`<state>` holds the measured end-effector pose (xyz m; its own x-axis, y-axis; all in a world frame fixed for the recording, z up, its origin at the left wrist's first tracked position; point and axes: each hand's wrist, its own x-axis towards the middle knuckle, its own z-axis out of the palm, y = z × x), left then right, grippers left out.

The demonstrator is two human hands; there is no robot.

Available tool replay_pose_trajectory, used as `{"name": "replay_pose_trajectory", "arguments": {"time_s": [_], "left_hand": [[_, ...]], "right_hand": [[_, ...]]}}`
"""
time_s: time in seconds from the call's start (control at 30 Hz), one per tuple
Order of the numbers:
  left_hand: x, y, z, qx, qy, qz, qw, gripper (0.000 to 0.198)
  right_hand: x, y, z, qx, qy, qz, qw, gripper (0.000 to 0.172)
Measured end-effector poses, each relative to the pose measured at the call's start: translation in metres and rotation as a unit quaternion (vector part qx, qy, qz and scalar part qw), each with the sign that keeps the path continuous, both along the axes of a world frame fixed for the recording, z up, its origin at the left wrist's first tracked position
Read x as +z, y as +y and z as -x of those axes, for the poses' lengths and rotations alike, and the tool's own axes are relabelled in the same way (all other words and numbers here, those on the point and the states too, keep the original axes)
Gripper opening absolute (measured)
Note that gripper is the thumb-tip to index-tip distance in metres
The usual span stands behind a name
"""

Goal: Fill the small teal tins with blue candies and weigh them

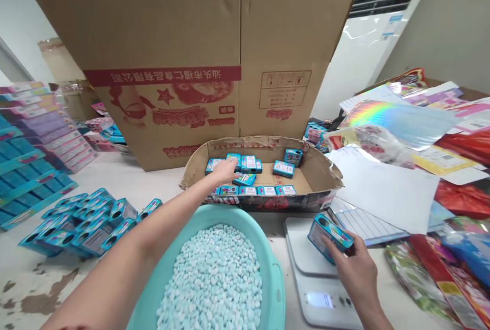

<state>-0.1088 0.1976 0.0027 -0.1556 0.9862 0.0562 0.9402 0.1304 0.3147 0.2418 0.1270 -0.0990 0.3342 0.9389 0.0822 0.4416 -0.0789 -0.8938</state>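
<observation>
My left hand (pixel 225 170) reaches into a low cut-down carton (pixel 312 179), over several small blue boxes (pixel 248 163); its fingers are partly hidden among them. My right hand (pixel 354 261) grips a blue box (pixel 329 235) with a round opening on top, held at a white scale (pixel 306 263) with a lit display. Whether the box rests on the scale plate is unclear. Between my arms stands a turquoise basin (pixel 277 289) holding many small pale blue and white pieces (pixel 214 279). Open blue boxes (pixel 92 225) stand grouped on the left.
A tall cardboard box (pixel 184 23) stands behind the low carton. Stacked coloured boxes (pixel 26 166) are at the far left. White sheets (pixel 383 182) and plastic packets (pixel 451 268) cover the right side. An air conditioner (pixel 383 18) stands at the back right.
</observation>
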Motion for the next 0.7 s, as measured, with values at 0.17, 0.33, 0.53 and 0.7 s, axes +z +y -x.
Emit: {"name": "replay_pose_trajectory", "arguments": {"time_s": [0.17,0.33,0.53,0.7], "left_hand": [[-0.025,0.068,0.025,-0.003,0.056,0.040,0.998,0.047],[-0.034,0.101,0.042,-0.017,0.069,0.077,0.995,0.087],[-0.030,0.107,0.035,-0.016,0.059,0.126,0.990,0.086],[0.014,0.066,0.029,-0.017,0.011,0.086,0.996,0.075]], "right_hand": [[-0.009,-0.010,-0.021,-0.026,-0.013,-0.055,0.998,0.090],[-0.018,-0.049,-0.060,-0.115,-0.033,-0.081,0.989,0.074],[-0.015,-0.084,-0.078,-0.095,-0.075,-0.111,0.986,0.051],[0.027,-0.079,-0.056,-0.042,-0.080,-0.236,0.967,0.036]]}}
